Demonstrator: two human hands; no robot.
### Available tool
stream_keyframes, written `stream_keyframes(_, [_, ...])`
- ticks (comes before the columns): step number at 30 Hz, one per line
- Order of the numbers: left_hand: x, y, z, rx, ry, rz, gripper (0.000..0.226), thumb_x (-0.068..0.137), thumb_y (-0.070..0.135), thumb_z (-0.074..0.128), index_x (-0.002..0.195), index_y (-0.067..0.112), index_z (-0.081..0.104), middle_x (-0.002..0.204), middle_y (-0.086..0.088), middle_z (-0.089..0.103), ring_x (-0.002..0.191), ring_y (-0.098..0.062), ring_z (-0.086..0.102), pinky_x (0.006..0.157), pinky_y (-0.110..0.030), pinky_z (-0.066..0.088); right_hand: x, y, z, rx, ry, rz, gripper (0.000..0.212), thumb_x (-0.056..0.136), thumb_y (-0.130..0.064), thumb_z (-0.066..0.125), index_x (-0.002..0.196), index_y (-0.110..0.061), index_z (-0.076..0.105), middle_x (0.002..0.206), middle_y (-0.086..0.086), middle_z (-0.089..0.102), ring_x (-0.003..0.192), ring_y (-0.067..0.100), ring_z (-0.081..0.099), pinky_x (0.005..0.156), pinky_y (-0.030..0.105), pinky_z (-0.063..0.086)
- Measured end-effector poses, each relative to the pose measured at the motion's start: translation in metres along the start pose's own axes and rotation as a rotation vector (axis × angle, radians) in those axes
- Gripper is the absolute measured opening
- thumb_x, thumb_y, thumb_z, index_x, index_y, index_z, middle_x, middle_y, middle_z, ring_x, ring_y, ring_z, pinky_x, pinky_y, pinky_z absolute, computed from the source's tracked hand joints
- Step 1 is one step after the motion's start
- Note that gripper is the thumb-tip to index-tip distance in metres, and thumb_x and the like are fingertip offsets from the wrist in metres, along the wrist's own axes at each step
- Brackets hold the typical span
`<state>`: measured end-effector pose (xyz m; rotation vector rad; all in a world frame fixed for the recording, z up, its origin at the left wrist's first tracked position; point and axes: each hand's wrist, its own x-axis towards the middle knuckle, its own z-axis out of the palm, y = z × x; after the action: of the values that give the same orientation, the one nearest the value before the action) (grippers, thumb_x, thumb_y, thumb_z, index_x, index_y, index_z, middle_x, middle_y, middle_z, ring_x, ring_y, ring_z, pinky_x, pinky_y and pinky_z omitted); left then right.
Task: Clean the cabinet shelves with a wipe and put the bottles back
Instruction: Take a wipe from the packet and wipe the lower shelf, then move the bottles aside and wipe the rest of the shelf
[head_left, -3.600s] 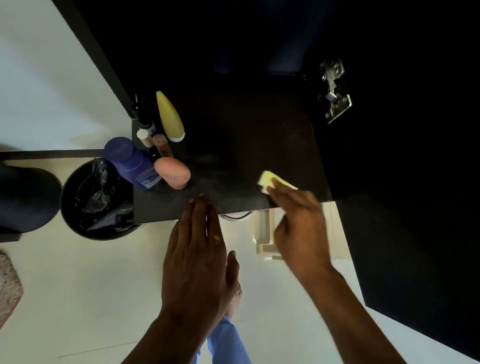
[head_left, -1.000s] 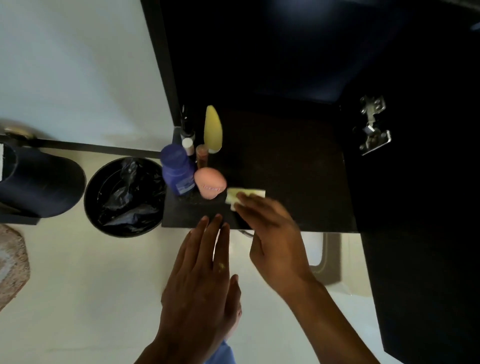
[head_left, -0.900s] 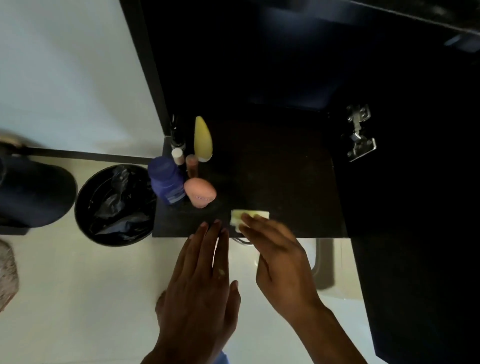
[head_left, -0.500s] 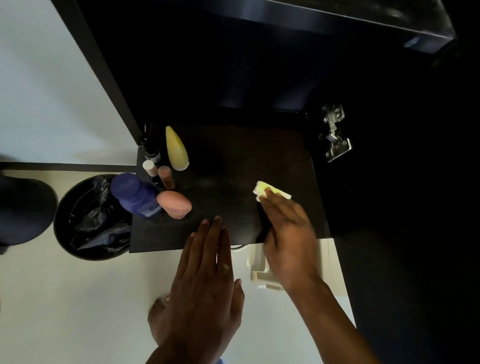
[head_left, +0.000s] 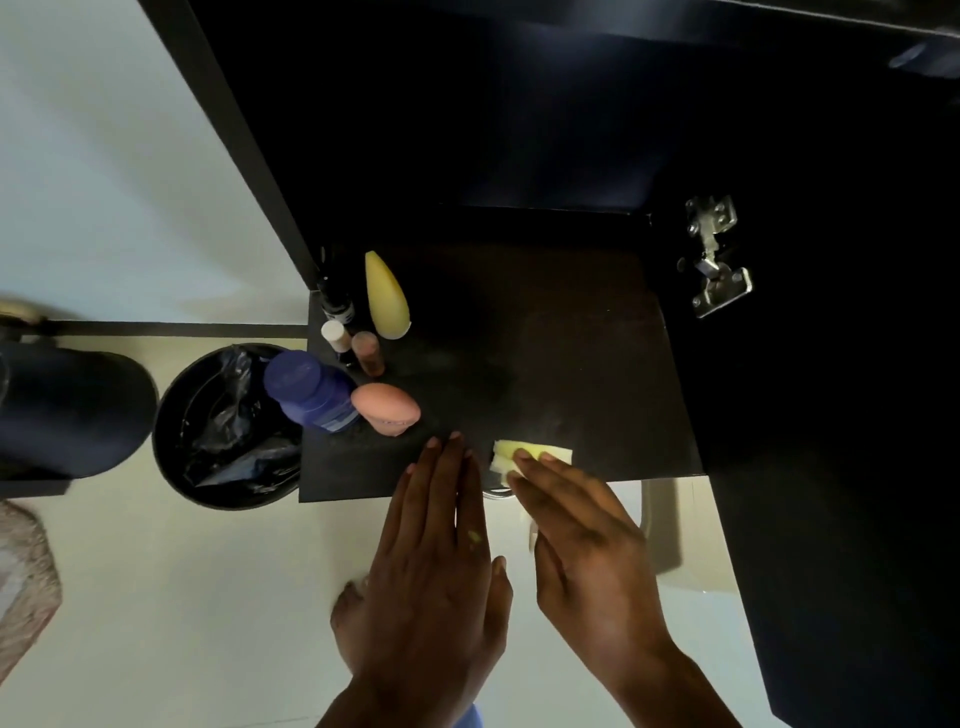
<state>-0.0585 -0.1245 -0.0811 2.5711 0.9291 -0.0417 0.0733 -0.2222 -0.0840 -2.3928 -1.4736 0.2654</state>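
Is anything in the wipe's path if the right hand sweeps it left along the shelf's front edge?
Yes. The left hand rests its fingertips on the shelf just left of the wipe; beyond it stand the pink bottle and blue bottle.

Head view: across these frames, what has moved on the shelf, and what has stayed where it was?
The right hand has swept the yellow wipe back and forth across the shelf; half a second ago it was further right, now it presses the wipe near the front edge, close to the left hand. That hand still rests flat at the edge. The bottles stay clustered at the left.
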Motion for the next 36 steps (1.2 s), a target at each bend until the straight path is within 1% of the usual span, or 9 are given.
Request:
stream_keyframes(6, [-0.012,-0.006,0.004,-0.048,0.034,-0.007,0.098,0.076,0.041,0.079,0.156,0.001,0.036,0.165,-0.016,0.034,0.152,-0.031,0.034,0.119,-0.044,0.039,0.024,-0.014,0.007,0.069,-0.001,-0.145,0.048,0.089,-0.02,0.042,0.127,-0.015,0.071,0.139,-0.003,0.063,0.132,0.018,0.056,0.106,0.039,0.051])
stream_keyframes(13, [-0.02,-0.022,0.004,-0.109,0.057,-0.017,0.103,0.074,0.04,0.081,0.158,0.004,0.032,0.166,-0.012,0.033,0.152,-0.029,0.036,0.107,-0.047,0.052,0.045,-0.02,0.015,0.114,0.005,-0.17,0.044,0.079,-0.006,0.077,0.122,-0.013,0.074,0.136,0.0,0.066,0.13,0.019,0.059,0.106,0.04,0.052])
stream_keyframes(18, [-0.028,-0.029,-0.006,-0.192,0.145,0.018,0.073,0.087,0.036,0.067,0.153,0.018,0.043,0.159,-0.002,0.047,0.141,-0.024,0.052,0.09,-0.046,0.061,0.049,-0.035,-0.003,0.192,0.123,-0.105,0.036,0.088,-0.013,0.054,0.117,-0.015,0.076,0.128,-0.003,0.07,0.117,0.015,0.066,0.1,0.037,0.055])
stream_keyframes(22, [-0.029,-0.024,-0.041,-0.303,0.41,0.147,0.029,0.091,0.024,0.067,0.119,0.022,0.075,0.123,0.007,0.072,0.105,-0.02,0.069,0.074,-0.037,0.058,0.061,-0.054,-0.02,0.345,0.275,-0.041,0.031,0.088,-0.007,0.071,0.118,-0.015,0.075,0.12,-0.004,0.072,0.109,0.011,0.068,0.097,0.026,0.055])
stream_keyframes(25, [-0.025,-0.018,-0.082,-0.336,0.622,0.199,0.013,0.086,0.02,0.071,0.093,0.021,0.081,0.101,0.004,0.07,0.093,-0.016,0.059,0.082,-0.032,0.047,0.076,-0.063,-0.033,0.46,0.259,-0.012,0.037,0.086,-0.011,0.079,0.122,-0.017,0.072,0.12,-0.005,0.07,0.111,0.01,0.066,0.095,0.033,0.056])
stream_keyframes(27, [-0.019,-0.022,-0.101,-0.342,0.77,0.135,0.015,0.082,0.022,0.072,0.097,0.022,0.07,0.103,0.002,0.058,0.1,-0.012,0.052,0.087,-0.036,0.043,0.085,-0.065,-0.038,0.504,0.196,-0.015,0.045,0.083,-0.016,0.081,0.127,-0.018,0.068,0.124,-0.006,0.067,0.114,0.009,0.064,0.095,0.033,0.056])
stream_keyframes(30, [-0.003,-0.036,-0.112,-0.402,0.936,-0.01,0.04,0.079,0.016,0.077,0.111,0.01,0.054,0.115,-0.006,0.049,0.109,-0.028,0.05,0.084,-0.048,0.047,0.095,-0.07,-0.036,0.514,0.077,-0.015,0.055,0.081,-0.025,0.083,0.132,-0.02,0.064,0.129,-0.006,0.065,0.118,0.01,0.062,0.097,0.032,0.055])
stream_keyframes(33, [0.014,-0.053,-0.108,-0.416,0.878,-0.06,0.051,0.082,0.016,0.075,0.125,-0.004,0.054,0.127,-0.017,0.051,0.118,-0.037,0.053,0.089,-0.053,0.05,0.102,-0.078,-0.031,0.506,0.023,-0.021,0.054,0.08,-0.03,0.083,0.13,-0.026,0.063,0.125,-0.011,0.066,0.114,0.006,0.062,0.098,0.019,0.051])
stream_keyframes(36, [0.021,-0.06,-0.099,-0.435,0.767,-0.125,0.053,0.083,0.018,0.075,0.13,-0.001,0.057,0.128,-0.012,0.06,0.12,-0.027,0.056,0.097,-0.05,0.05,0.107,-0.086,-0.026,0.535,0.033,-0.062,0.04,0.082,-0.025,0.084,0.118,-0.023,0.068,0.112,-0.016,0.068,0.103,-0.006,0.061,0.09,0.003,0.042])
